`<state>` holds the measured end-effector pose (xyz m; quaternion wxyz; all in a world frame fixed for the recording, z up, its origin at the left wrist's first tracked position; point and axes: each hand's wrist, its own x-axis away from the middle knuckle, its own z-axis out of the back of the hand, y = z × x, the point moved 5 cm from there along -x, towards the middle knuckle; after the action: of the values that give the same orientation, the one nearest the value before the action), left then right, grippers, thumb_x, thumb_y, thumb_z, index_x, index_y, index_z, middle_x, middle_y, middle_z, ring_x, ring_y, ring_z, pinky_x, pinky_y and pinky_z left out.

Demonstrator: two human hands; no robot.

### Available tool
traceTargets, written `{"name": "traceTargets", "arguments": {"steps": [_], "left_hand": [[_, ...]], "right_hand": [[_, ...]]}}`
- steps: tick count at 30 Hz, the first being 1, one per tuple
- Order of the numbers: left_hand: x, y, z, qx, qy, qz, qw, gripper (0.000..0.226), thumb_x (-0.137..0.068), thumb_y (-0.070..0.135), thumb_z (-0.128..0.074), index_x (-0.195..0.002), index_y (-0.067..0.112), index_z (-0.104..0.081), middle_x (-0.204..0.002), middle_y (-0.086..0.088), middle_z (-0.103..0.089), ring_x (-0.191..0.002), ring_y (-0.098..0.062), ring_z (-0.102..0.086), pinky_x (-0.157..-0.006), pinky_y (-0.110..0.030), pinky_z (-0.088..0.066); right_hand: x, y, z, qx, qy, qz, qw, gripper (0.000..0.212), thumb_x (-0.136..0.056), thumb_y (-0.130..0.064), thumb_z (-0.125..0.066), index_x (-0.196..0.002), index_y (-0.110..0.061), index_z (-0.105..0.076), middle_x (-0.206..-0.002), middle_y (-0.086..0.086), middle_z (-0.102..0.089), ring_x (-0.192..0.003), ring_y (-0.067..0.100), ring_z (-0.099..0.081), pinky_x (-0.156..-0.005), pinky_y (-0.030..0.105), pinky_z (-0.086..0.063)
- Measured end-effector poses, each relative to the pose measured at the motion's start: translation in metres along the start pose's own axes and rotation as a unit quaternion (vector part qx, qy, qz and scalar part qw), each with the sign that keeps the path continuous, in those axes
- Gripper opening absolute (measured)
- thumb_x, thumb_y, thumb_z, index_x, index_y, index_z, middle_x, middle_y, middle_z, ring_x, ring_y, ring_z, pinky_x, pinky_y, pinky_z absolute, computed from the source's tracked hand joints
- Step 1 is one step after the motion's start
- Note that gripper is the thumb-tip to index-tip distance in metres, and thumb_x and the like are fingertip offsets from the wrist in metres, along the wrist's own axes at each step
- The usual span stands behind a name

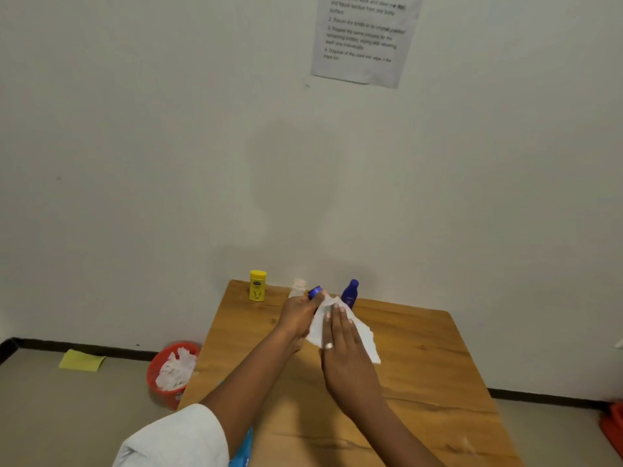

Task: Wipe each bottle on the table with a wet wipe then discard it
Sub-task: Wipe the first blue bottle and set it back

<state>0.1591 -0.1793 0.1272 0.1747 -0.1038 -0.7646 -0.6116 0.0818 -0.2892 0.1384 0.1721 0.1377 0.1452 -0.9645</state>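
My left hand (pixel 296 315) grips a blue-capped bottle (pixel 316 292) above the wooden table (pixel 421 365); only its cap shows, the body is hidden by the hand and the wipe. My right hand (pixel 340 335) presses a white wet wipe (pixel 365 335) flat against that bottle. A yellow bottle (pixel 257 285) stands at the table's far left corner. A pale clear bottle (pixel 298 287) stands behind my left hand. A dark blue bottle (pixel 350 294) stands upright just right of the wipe.
A red bin (pixel 161 375) holding crumpled white wipes sits on the floor left of the table. A yellow-green cloth (pixel 82 360) lies by the wall. A printed sheet (pixel 364 35) hangs on the wall. Something red (pixel 612 429) sits at the right floor edge.
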Motion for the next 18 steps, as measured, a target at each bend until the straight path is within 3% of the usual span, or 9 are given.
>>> {"name": "traceTargets", "arguments": {"steps": [3, 6, 8, 10, 12, 14, 18], "left_hand": [[-0.002, 0.003, -0.006, -0.005, -0.01, -0.001, 1.0, 0.031, -0.088, 0.037, -0.067, -0.092, 0.006, -0.068, -0.056, -0.004, -0.053, -0.042, -0.013, -0.045, -0.041, -0.021, -0.039], [0.002, -0.001, -0.022, 0.0, -0.019, -0.004, 1.0, 0.032, -0.09, 0.033, -0.067, -0.104, 0.003, -0.066, -0.065, -0.008, -0.067, -0.046, -0.013, -0.063, -0.044, -0.024, -0.051], [0.005, -0.004, -0.035, -0.005, -0.033, -0.008, 0.999, 0.034, -0.09, 0.032, -0.067, -0.105, 0.002, -0.066, -0.071, -0.01, -0.071, -0.052, -0.015, -0.068, -0.048, -0.025, -0.054], [0.005, -0.003, -0.046, -0.01, -0.036, -0.013, 0.999, 0.039, -0.089, 0.035, -0.068, -0.103, -0.001, -0.067, -0.065, -0.011, -0.068, -0.05, -0.017, -0.064, -0.048, -0.026, -0.053], [0.0, -0.001, -0.05, -0.015, -0.018, -0.021, 1.0, 0.045, -0.084, 0.042, -0.071, -0.098, -0.001, -0.071, -0.076, -0.021, -0.072, -0.065, -0.028, -0.069, -0.063, -0.036, -0.059], [-0.005, 0.003, -0.048, -0.029, 0.001, -0.024, 0.999, 0.04, -0.082, 0.044, -0.072, -0.093, 0.005, -0.073, -0.087, -0.019, -0.075, -0.083, -0.035, -0.073, -0.079, -0.045, -0.06], [-0.007, 0.01, -0.045, -0.006, -0.02, -0.021, 1.0, 0.035, -0.088, 0.038, -0.068, -0.097, 0.004, -0.067, -0.066, -0.01, -0.065, -0.053, -0.019, -0.06, -0.049, -0.027, -0.051]], "right_hand": [[0.018, 0.023, -0.006, 0.05, -0.025, 0.035, 0.998, 0.083, -0.089, -0.031, -0.06, -0.152, -0.004, -0.013, -0.16, 0.014, -0.012, -0.147, 0.026, -0.018, -0.115, 0.039, -0.022], [0.012, 0.042, 0.0, 0.032, -0.029, -0.002, 0.999, 0.085, -0.094, -0.053, -0.043, -0.153, -0.012, 0.003, -0.162, 0.007, -0.002, -0.149, 0.021, -0.009, -0.118, 0.032, -0.018], [0.0, 0.048, 0.01, -0.012, -0.027, -0.04, 0.999, 0.087, -0.093, -0.056, -0.043, -0.153, -0.017, 0.005, -0.163, 0.002, 0.002, -0.15, 0.017, -0.006, -0.118, 0.028, -0.015], [-0.009, 0.048, 0.017, -0.025, -0.021, -0.052, 0.998, 0.087, -0.092, -0.054, -0.048, -0.154, -0.017, 0.002, -0.163, 0.002, -0.001, -0.15, 0.018, -0.008, -0.118, 0.029, -0.015], [-0.011, 0.044, 0.017, 0.026, -0.021, -0.012, 0.999, 0.087, -0.092, -0.051, -0.047, -0.153, -0.013, 0.001, -0.162, 0.008, -0.004, -0.15, 0.023, -0.007, -0.12, 0.038, -0.02], [-0.005, 0.043, 0.012, 0.071, -0.025, 0.036, 0.997, 0.084, -0.093, -0.047, -0.047, -0.153, -0.008, -0.002, -0.161, 0.013, -0.007, -0.149, 0.028, -0.009, -0.117, 0.046, -0.026], [0.016, 0.059, 0.014, 0.079, -0.005, 0.05, 0.996, 0.085, -0.09, -0.049, -0.051, -0.153, -0.007, -0.011, -0.16, 0.01, -0.01, -0.147, 0.024, -0.017, -0.116, 0.039, -0.021]]}}
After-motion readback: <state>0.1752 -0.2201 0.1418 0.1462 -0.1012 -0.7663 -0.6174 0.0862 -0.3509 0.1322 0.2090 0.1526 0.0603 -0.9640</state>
